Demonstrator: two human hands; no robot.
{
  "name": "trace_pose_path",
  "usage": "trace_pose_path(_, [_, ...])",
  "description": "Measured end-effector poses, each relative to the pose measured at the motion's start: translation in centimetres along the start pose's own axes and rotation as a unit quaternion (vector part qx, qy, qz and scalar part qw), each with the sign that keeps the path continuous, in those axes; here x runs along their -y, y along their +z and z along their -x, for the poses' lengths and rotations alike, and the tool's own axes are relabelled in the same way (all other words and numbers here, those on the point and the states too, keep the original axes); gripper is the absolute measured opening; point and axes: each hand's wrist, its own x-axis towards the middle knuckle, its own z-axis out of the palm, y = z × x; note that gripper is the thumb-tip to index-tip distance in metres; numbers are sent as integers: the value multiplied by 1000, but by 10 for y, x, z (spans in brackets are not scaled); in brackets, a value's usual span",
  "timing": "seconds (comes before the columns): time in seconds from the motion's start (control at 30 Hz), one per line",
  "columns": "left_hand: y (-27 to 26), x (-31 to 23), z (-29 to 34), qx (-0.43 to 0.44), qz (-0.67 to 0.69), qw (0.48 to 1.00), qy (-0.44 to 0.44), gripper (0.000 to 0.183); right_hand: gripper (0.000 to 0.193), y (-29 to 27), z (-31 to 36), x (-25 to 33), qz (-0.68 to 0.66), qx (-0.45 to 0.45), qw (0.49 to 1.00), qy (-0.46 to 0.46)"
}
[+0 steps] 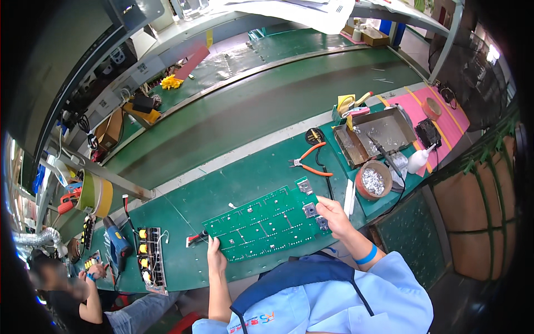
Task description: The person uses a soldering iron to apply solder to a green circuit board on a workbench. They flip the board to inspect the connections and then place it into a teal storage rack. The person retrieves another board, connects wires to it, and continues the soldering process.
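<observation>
A large green circuit board (258,222) is held up in front of me, tilted, its soldered side showing. My left hand (215,255) grips its lower left corner. On the right edge, beside square metal pads, my right hand (334,217) pinches the board; a blue band circles that wrist. Dark and red wires (196,238) stick out past the board's left end. The board's far face is hidden. Beyond it, orange-handled cutters (311,161) lie on the green bench mat (245,178).
To the left lie a populated board (151,256) with yellow parts and a blue heat gun (117,243). At right are a metal tray (384,133), a soldering iron (386,153), a bowl of solder bits (373,181) and a white bottle (418,160). A co-worker (72,295) sits at far left.
</observation>
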Motion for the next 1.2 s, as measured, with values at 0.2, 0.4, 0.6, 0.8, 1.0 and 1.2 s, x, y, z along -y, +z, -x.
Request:
trace_pose_path(0.2, [-14,15,8,3,62,998,-11,43,35,13,8,9,1,19,1000,-2])
trace_pose_path(0.4, [-37,27,11,30,74,995,-57,47,36,21,15,11,32,34,999,1])
trace_pose_path(0.6, [-34,28,11,46,13,997,-56,50,37,20,18,10,25,36,999,2])
trace_pose_path(0.8, [-22,23,11,44,-18,996,-76,43,36,16,20,7,17,34,999,-1])
trace_pose_path(1.0, [-24,23,10,50,-66,992,-99,40,36,20,24,14,35,26,999,12])
trace_pose_path(1.2, [-13,21,15,32,-46,994,-92,40,35,10,20,12,10,26,999,16])
